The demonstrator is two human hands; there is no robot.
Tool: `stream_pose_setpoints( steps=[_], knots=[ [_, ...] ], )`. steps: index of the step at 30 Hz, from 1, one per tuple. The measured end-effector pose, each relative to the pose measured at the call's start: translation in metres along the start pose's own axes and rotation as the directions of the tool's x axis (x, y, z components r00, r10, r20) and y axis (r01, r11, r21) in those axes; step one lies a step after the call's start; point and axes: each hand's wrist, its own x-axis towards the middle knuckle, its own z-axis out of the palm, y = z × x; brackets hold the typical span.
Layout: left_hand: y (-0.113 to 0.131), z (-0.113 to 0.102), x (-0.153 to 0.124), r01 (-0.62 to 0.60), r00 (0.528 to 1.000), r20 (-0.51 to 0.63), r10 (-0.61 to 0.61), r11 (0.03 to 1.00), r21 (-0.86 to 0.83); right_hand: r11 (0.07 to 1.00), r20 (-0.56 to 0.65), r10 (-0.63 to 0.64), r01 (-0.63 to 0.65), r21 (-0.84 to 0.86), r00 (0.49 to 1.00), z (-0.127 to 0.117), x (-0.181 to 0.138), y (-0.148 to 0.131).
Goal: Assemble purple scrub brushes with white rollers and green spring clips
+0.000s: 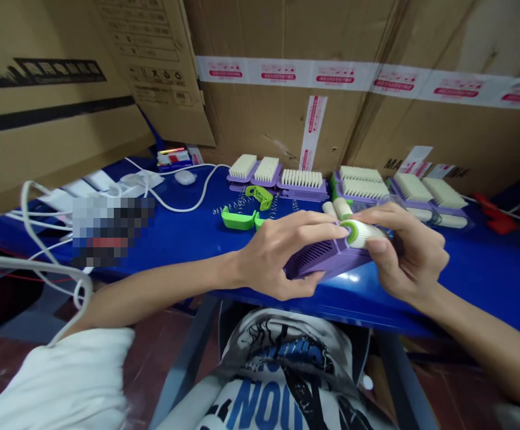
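My left hand (282, 254) is closed around a purple plastic case (320, 260) with slatted vents, just above the front of the table. In my right hand (412, 254) is a white ribbed roller (366, 235) with a green end ring, pinched between thumb and fingers. The roller lies against the case's upper edge, and the fingertips of my left hand reach its green end; whether it is seated cannot be made out. Beyond my hands are bright green plastic clips (238, 220), small coil springs (274, 204) and more white rollers (342, 208).
Purple brush pieces with cream bristles (302, 178) line the back of the blue table (188, 239), against taped cardboard (260, 119). White cables (83, 278) loop at the left near my sleeve. A red object (495, 215) lies at the far right.
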Motion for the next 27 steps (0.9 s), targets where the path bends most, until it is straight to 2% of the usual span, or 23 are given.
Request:
stream_pose_setpoints(
  steps=[5,8,12,14,20,27],
  knots=[
    [-0.003,-0.011,0.012,-0.039,0.999,0.015,0.038,0.996,0.075,0.998,0.144,-0.060,0.056,0.032,0.988,-0.001,0.009,-0.009],
    [-0.005,-0.023,0.018,-0.036,0.997,0.074,0.029,0.994,0.106,1.000,0.221,-0.018,0.019,-0.003,0.975,-0.006,0.025,-0.013],
    [-0.009,-0.039,0.020,-0.004,0.995,0.099,-0.004,0.996,0.087,0.998,0.409,0.048,-0.027,-0.058,0.911,-0.014,0.059,-0.020],
    [-0.012,-0.043,0.018,0.007,0.996,0.086,-0.013,0.997,0.081,0.996,0.457,0.059,-0.019,-0.092,0.887,-0.015,0.074,-0.024],
    [-0.021,-0.045,0.006,0.013,1.000,-0.022,-0.011,0.998,0.055,0.992,0.473,0.121,-0.086,-0.095,0.873,-0.010,0.088,-0.035],
    [-0.022,-0.046,0.006,0.007,1.000,0.022,-0.007,1.000,0.027,0.992,0.465,0.126,-0.096,-0.087,0.876,-0.009,0.084,-0.033]
  ],
)
